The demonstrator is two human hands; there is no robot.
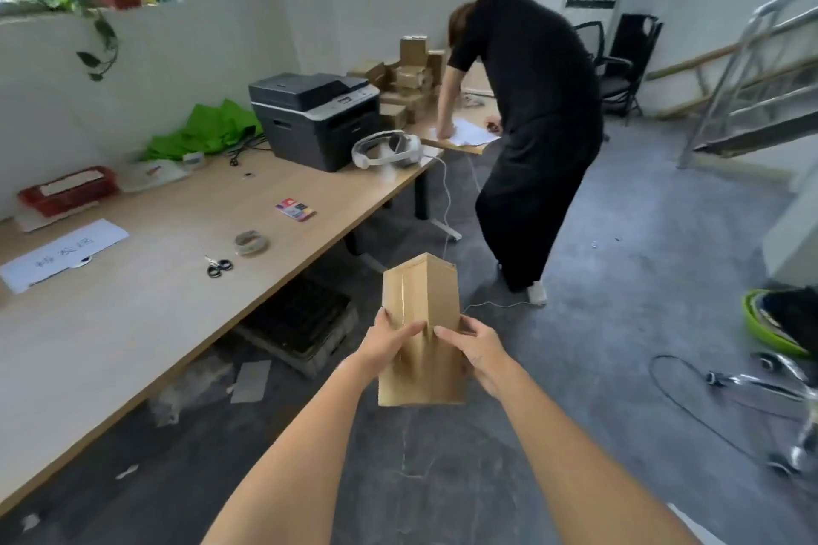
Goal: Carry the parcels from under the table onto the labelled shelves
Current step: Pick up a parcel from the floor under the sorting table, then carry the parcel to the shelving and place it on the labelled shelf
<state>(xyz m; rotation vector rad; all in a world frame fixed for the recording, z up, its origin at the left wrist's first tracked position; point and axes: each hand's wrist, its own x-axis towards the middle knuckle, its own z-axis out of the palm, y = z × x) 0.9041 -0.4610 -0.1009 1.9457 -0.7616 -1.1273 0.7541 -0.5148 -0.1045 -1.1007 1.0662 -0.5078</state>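
Note:
A tall brown cardboard parcel point(420, 296), taped along one face, is held upright in front of me above the grey floor. My left hand point(385, 343) grips its left side and my right hand point(473, 347) grips its right side, thumbs on the near face. The long wooden table point(146, 292) runs along my left. Under it lies a dark flat crate point(301, 323). No shelves are in view.
A person in black point(535, 137) bends over the far table end, ahead of me. A printer point(316, 117), a headset point(385, 150), scissors point(218, 266) and tape point(251, 242) lie on the table. Small boxes point(409, 75) are stacked behind. Cables and a chair base point(779, 385) lie right.

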